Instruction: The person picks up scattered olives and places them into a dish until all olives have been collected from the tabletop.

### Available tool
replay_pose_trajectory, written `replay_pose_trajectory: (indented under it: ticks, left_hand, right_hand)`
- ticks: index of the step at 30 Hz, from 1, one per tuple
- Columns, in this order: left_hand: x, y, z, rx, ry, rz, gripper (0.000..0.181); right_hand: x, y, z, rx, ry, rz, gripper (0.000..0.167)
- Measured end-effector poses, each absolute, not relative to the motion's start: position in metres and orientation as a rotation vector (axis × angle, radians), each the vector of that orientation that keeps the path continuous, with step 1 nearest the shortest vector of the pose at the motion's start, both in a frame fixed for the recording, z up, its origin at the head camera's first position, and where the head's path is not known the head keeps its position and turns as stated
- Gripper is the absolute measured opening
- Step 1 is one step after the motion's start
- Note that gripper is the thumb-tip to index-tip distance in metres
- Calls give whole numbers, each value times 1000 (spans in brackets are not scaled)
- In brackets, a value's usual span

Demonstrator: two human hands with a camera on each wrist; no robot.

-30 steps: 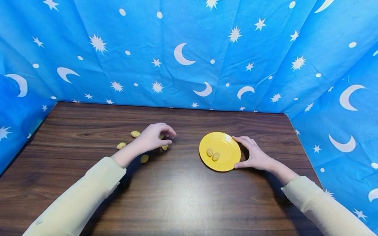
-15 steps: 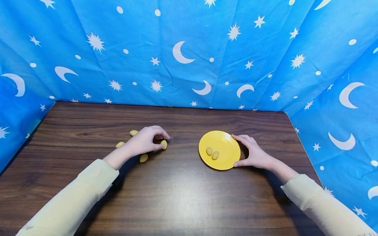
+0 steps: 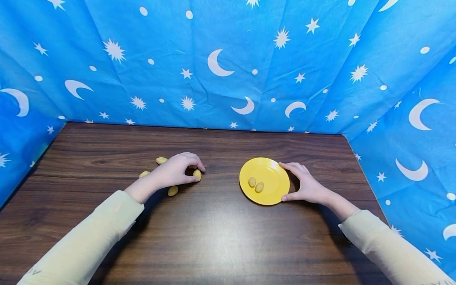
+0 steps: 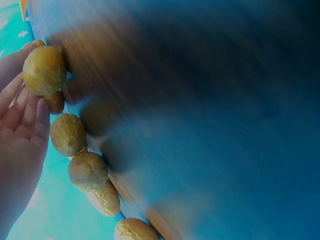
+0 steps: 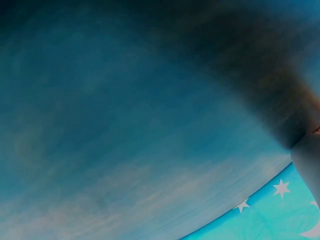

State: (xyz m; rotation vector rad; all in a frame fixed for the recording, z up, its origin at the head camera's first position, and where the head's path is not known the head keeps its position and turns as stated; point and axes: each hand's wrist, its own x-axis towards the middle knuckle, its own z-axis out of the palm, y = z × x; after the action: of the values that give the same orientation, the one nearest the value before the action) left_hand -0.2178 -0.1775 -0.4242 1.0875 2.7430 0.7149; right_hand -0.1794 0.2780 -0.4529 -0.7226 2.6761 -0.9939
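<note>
Found two small oval pieces (image 3: 259, 187) on the yellow plate (image 3: 274, 174), just beside each other, left of centre and towards the near rim. Counted as done so far. Located plate flat on the wooden table (image 3: 221, 237), nearer the right edge than the left.

Gripping right-hand rim of plate with the right hand (image 3: 308, 188): thumb at the near part, fingers at the far part, spread well apart from each other (apparently steadying only).

Pinching, by the head view, one yellow oval piece (image 3: 197, 175) between thumb and forefinger of the left hand (image 3: 175, 170), on the left half of the table, well apart from plate. Not yet delivered. Cannot tell firmness of pinch or clearance from tabletop.

Noted as left over: loose pieces (image 3: 172, 190) lying towards the left edge, one at the near side of left hand, two beyond forearm towards the far left corner. Can make out more in the left wrist view, strung in an uneven row; cannot fix an exact count (too much overlap).

Judged an early stage: more off the plate than on it. Gained little from right wrist view, showing mostly blurred tabletop and starry cloth (image 5: 270, 215).
</note>
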Motion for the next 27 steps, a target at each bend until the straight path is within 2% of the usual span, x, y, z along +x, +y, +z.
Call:
replay_pose_trajectory:
  ticks: [11,27]
  left_hand:
    - [-223,-180,-427,1073,2707,788,10]
    - [-227,-170,-420,898,2739,938,10]
  right_hand:
    - [-179,277,-451,-726,2677,-1000,104]
    - [-179,277,-450,-721,2676,-983,104]
